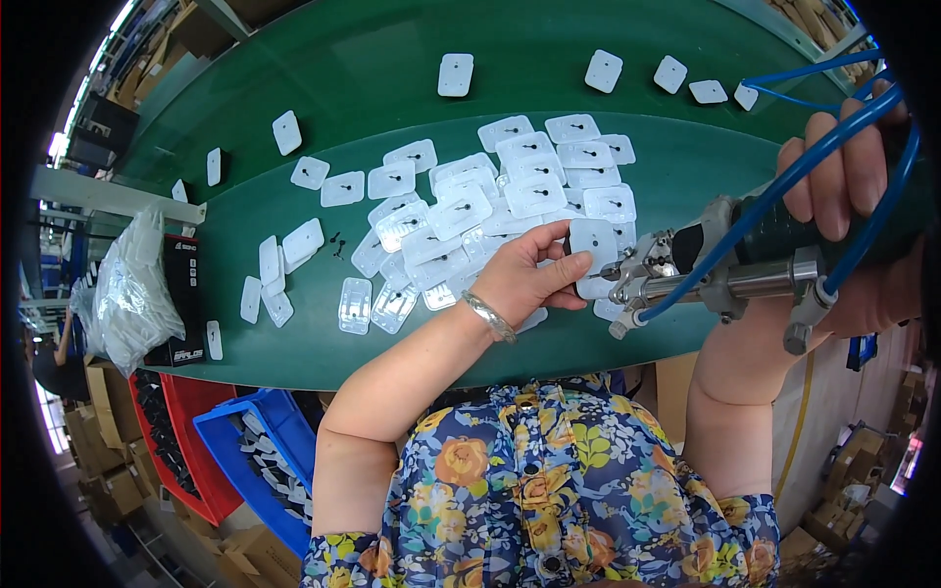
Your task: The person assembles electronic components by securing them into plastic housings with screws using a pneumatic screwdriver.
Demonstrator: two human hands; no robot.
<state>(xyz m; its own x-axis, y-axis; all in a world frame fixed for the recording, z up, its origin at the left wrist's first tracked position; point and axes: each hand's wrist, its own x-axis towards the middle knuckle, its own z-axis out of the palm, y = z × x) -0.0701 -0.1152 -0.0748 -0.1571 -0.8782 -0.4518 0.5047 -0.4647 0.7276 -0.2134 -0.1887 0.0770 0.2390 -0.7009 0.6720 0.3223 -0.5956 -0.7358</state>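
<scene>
My left hand [534, 276], with a bracelet at the wrist, pinches a white rounded-rectangular plate [592, 239] that has a small dark dot in its middle. A dark edge shows at the plate's left side. My right hand [838, 174] is wrapped round the dark body of a pneumatic screwdriver [730, 279] with metal clamps and blue hoses. The tool's metal tip meets the right side of the held plate. Many similar white plates [461, 211] lie in an overlapping heap just beyond my left hand, several with a small black keyhole-shaped piece on top.
White-topped dark blocks [455, 75] stand spaced along the green bench's [323, 98] far strip. Small black pieces [338, 245] lie left of the heap. A plastic bag [142, 294] and black box [184, 294] stand at left, above a red bin [186, 461] and blue bin [257, 470].
</scene>
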